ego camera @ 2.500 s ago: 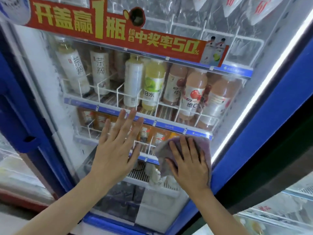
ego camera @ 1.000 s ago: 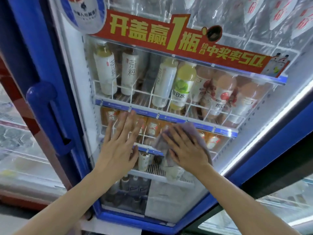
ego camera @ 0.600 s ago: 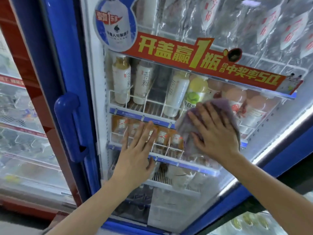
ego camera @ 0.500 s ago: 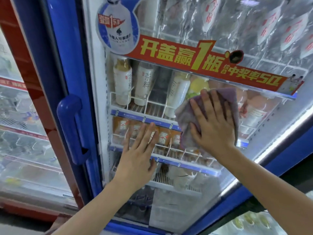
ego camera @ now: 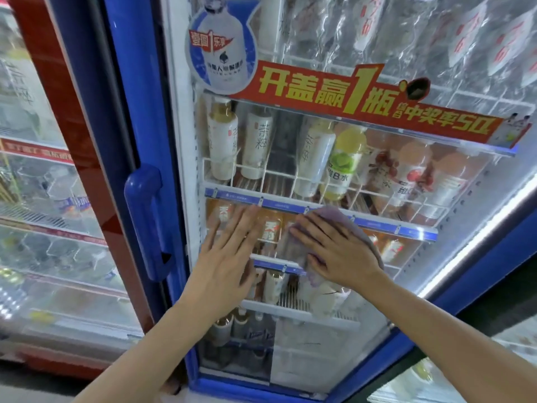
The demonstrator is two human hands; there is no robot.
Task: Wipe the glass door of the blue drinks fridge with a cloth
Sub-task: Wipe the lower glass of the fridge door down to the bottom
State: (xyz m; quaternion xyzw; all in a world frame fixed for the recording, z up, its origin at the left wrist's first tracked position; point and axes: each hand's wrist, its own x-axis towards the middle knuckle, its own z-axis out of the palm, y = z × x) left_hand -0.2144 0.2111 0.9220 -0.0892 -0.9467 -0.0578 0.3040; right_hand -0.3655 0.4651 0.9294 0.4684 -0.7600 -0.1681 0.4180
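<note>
Pressing flat on the glass door (ego camera: pixel 453 199) of the blue fridge (ego camera: pixel 139 97), the right hand (ego camera: pixel 340 254) had its fingers spread out straight over a purple cloth (ego camera: pixel 334 213). The cloth was squashed between that hand and the glass, low down on the door. The left hand (ego camera: pixel 226 257) lay just beside it, fingers straight, holding nothing, and it looked a bit blurry. Bottles (ego camera: pixel 343 164) stood on shelves behind the glass. A red sign (ego camera: pixel 363 103) ran across the door above them. A blue handle (ego camera: pixel 145 219) was on the left.
</note>
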